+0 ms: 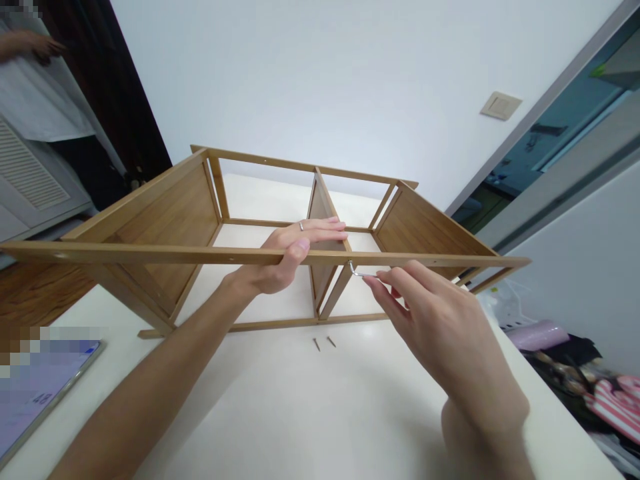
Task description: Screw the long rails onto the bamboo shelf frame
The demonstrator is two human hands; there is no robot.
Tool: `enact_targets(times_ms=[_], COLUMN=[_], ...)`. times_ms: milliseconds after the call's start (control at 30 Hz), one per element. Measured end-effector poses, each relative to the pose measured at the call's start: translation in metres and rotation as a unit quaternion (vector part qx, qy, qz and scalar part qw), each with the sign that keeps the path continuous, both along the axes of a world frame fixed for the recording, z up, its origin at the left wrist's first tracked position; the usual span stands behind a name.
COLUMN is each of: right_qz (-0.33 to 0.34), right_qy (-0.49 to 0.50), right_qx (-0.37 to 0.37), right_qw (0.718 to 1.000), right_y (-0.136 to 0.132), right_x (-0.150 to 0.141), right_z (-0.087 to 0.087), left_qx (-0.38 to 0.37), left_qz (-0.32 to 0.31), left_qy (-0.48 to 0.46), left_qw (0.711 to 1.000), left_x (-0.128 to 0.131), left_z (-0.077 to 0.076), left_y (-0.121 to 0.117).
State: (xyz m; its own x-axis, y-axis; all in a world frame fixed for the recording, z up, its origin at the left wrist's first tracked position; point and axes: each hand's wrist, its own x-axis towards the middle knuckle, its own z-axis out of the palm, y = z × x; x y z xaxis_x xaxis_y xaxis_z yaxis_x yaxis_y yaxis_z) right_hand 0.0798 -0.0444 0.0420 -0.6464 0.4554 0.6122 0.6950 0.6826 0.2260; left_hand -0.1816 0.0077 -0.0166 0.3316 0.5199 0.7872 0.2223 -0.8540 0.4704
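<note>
Our left hand [290, 257] is curled right up, thumb [299, 248] hooked over, with the forearm [165, 373] reaching in from bottom left. Our right hand [435, 320] sits just beside it, fingertips [387, 280] pinched together.

And here we went: one bamboo shelf frame [300, 163] on the table, and I counted four long rails [250, 255] on it, with three panels [165, 220] standing between them! Two hands belonged to the person at the frame, the left hand [287, 257] and the right hand [435, 320], and there was a single ring [301, 226] on the left one. One hex key [356, 270], just one, showed at the right fingers. Two loose screws [317, 345] lay below the frame! Over at the edge, one more hand, a co-worker's hand [43, 47]. One tablet [40, 400] sat nearby, and the wall carried one switch plate [501, 105].
</note>
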Motion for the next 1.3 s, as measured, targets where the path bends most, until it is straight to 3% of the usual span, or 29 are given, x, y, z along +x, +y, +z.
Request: enact_targets(times_ms=[300, 567, 867, 1000, 1200, 1300], right_qz=[-0.032, -0.01, -0.034, -0.066, -0.008, 0.011], right_qy=[-0.007, -0.016, -0.048, 0.003, 0.098, 0.075], right_qx=[0.017, 0.027, 0.05, -0.03, -0.294, -0.282], right_qw=[0.999, 0.999, 0.997, 0.997, 0.951, 0.956], right_y=[0.0, 0.005, -0.002, -0.005, -0.002, 0.0], right_x=[-0.001, 0.0, -0.021, -0.029, -0.039, -0.036], right_z=[-0.002, 0.0, -0.018, -0.026, -0.028, -0.03], left_qx=[0.001, 0.0, 0.001, 0.002, 0.001, 0.001], left_qz=[0.001, 0.0, 0.0, 0.006, 0.016, 0.021], left_qy=[0.001, -0.003, -0.001, 0.002, 0.002, 0.01], left_qw=[1.0, 1.0, 1.0, 1.0, 1.0, 1.0], left_x=[0.0, 0.0, 0.001, 0.002, 0.002, 0.002], left_z=[0.0, 0.0, 0.0, 0.0, 0.0, 0.0], left_y=[-0.001, 0.0, -0.001, -0.002, -0.003, -0.003])
